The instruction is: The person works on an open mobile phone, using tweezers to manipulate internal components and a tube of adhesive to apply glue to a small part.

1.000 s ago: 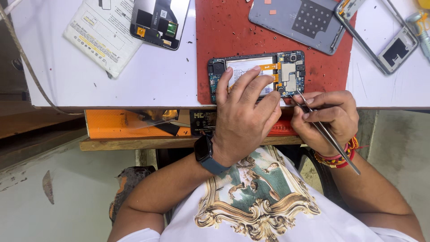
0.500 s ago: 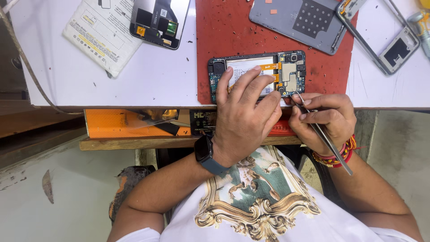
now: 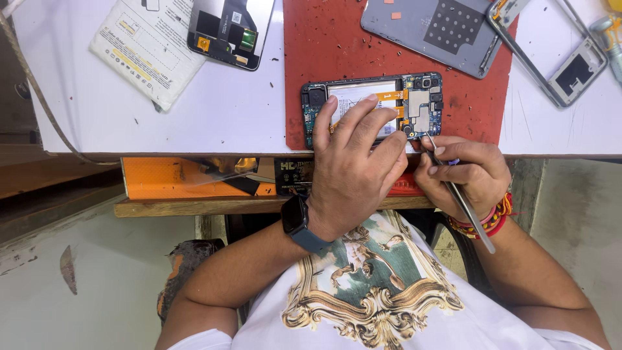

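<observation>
Head view: left hand point(image 3: 353, 172) pressing opened phone point(image 3: 372, 107) flat, fingers spread; right hand point(image 3: 463, 175) pinching tweezers point(image 3: 460, 194) at centre frame, slip risking torn ribbon cable.

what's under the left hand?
The left hand rests on the opened phone, which lies on the red mat. Its fingers cover part of the battery; the board beside it shows.

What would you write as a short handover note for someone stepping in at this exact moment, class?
Left hand: fingers spread flat on the opened phone, pinning it to the red mat.
Right hand: grips metal tweezers, tips at the phone's lower right corner by the circuit board.
Done: back cover and frame are off, lying at the top right.
Left: the tweezer work inside; nothing is refitted.
</observation>
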